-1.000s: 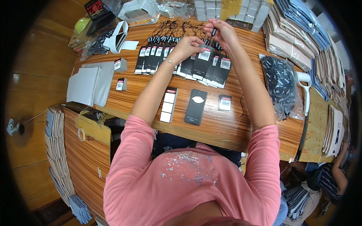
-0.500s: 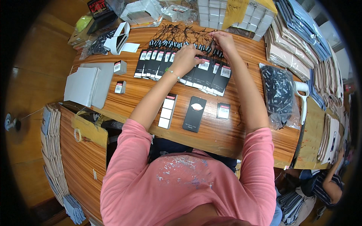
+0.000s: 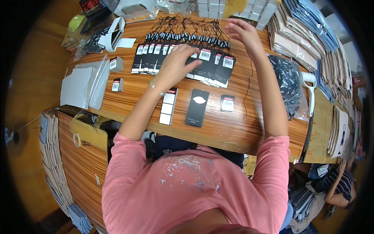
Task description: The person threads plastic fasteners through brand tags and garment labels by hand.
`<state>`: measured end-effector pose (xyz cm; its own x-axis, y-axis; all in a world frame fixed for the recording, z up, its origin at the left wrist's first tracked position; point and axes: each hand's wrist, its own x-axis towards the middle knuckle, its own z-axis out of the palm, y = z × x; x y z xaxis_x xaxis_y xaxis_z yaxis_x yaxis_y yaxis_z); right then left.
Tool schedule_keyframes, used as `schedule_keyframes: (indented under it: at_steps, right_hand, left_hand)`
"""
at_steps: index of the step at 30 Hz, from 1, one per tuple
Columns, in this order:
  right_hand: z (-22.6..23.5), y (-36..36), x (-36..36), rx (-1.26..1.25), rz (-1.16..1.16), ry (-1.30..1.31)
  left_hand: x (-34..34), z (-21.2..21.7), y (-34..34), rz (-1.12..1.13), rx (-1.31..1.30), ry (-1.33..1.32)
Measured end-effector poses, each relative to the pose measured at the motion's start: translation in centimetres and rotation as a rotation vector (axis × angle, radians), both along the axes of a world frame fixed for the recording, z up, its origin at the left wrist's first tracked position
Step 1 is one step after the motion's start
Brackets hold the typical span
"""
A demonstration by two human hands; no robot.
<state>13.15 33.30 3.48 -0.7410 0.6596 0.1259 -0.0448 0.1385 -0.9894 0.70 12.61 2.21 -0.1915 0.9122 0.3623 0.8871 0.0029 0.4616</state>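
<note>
A row of black hang tags (image 3: 205, 67) with white barcode stickers lies overlapped across the table, with black cords (image 3: 187, 26) and small dark seal pieces fanned out beyond their top ends. My left hand (image 3: 179, 64) is over the middle of the row, thumb and fingers spread, gripping nothing visible. Off the row's far right end, my right hand (image 3: 246, 36) hovers with fingers loosely bent and apart; nothing shows in it. Nearer me lie a strip of white labels (image 3: 168, 107), a stack of black tags (image 3: 197, 108) and a small pile of barcode stickers (image 3: 227, 103).
On the right are a bag of black cords (image 3: 283, 85), a white tagging tool (image 3: 310, 93) and stacks of packed garments (image 3: 294, 43). White sheets (image 3: 77, 87) and two small sticker stacks (image 3: 116, 64) sit left. White boxes (image 3: 257, 11) stand behind. Another person (image 3: 341, 183) is at lower right.
My right hand has let go of the cords and moved right, away from the row. My left hand has shifted slightly nearer and its fingers have spread. The whole view has shifted a little.
</note>
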Motion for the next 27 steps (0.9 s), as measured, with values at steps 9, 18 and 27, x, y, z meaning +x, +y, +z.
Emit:
schedule_keyframes:
  at_steps: [9, 18, 27]
  right_hand:
    - [-1.7, -10.3, 12.2, 0.389, 0.047, -0.481]
    - [-4.2, -13.7, 13.4, 0.843, -0.043, -0.617]
    - [-5.6, -13.5, 12.5, 0.345, -0.054, -0.52]
  left_hand:
    - [4.2, -0.6, -6.6, -0.061, -0.261, 0.072]
    - [4.4, -2.4, -6.3, -0.065, -0.253, 0.034]
    - [4.1, -2.3, -6.8, -0.045, -0.196, -0.134]
